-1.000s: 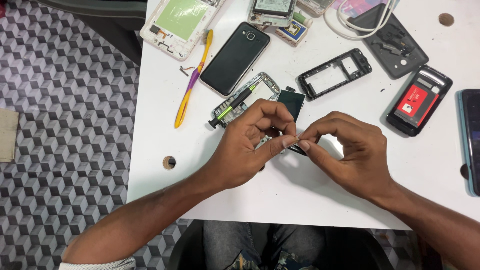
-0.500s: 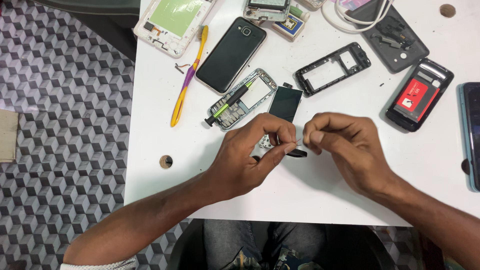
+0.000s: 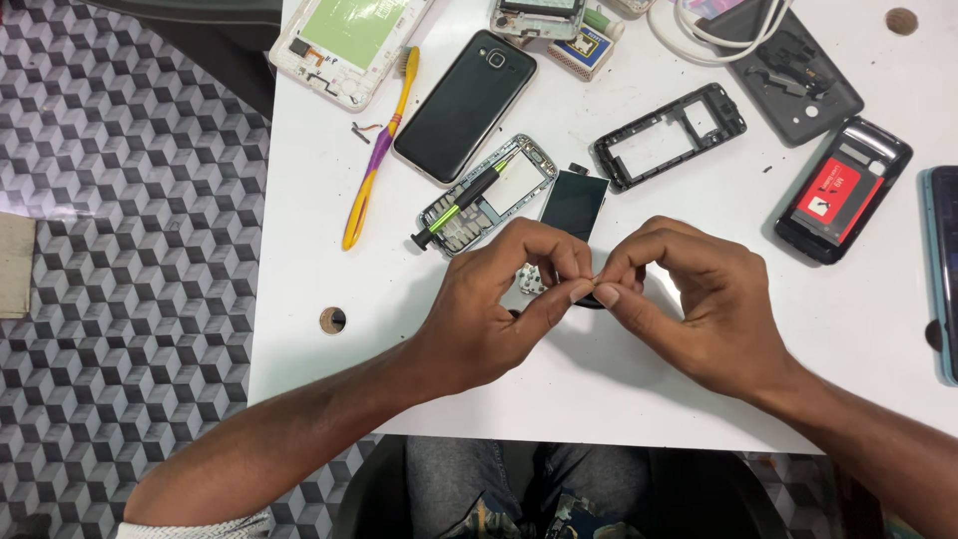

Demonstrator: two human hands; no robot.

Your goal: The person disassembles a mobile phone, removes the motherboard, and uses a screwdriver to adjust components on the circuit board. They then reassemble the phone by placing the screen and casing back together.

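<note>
Both hands' fingers [image 3: 582,289] pinched tip-to-tip on tiny part [image 3: 591,299], just above surface [image 3: 699,399], L hand [image 3: 499,309] & R hand [image 3: 699,309] equally near.

A white tabletop [image 3: 329,230] carries a black phone [image 3: 465,105] face down, a yellow and purple toothbrush [image 3: 380,150], an empty black phone frame [image 3: 670,136], a small dark screen [image 3: 574,203] and a screwdriver [image 3: 465,207] resting on an opened phone body [image 3: 519,180].

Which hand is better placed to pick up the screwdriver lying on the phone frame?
Probably the left hand: the screwdriver lies just above it, while the right hand is farther away.
</note>
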